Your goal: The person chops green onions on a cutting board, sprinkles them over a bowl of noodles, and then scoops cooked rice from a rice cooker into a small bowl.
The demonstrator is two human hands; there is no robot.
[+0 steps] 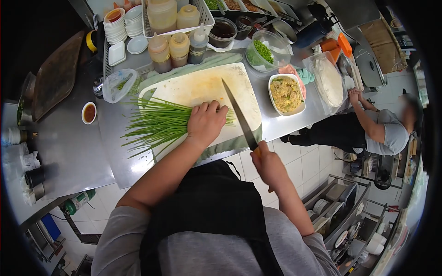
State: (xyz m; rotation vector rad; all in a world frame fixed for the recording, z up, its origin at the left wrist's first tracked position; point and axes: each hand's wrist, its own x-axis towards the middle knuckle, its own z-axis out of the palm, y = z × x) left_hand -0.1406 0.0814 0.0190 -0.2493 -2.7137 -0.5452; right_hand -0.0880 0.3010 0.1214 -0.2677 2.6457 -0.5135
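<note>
A bundle of long green chives (pixel 159 120) lies across the white cutting board (pixel 202 85), its thin ends fanning out over the left edge. My left hand (pixel 207 122) presses down on the bundle near its right end, fingers curled around it. Just right of those fingers, short chive ends stick out toward the blade. A long kitchen knife (pixel 239 112) angles over the board, tip pointing to the back. Its orange-brown handle is gripped in my right hand (pixel 268 166), at the board's front right corner. Under the board, a green cloth (pixel 221 148) shows along the edges.
Squeeze bottles (pixel 178 48) stand behind the board. Right of it are a bowl of noodles (pixel 286 94) and a clear tub of chopped greens (pixel 262 53). A small sauce cup (pixel 89 113) sits left. Another person (pixel 382 129) stands at the counter's right end.
</note>
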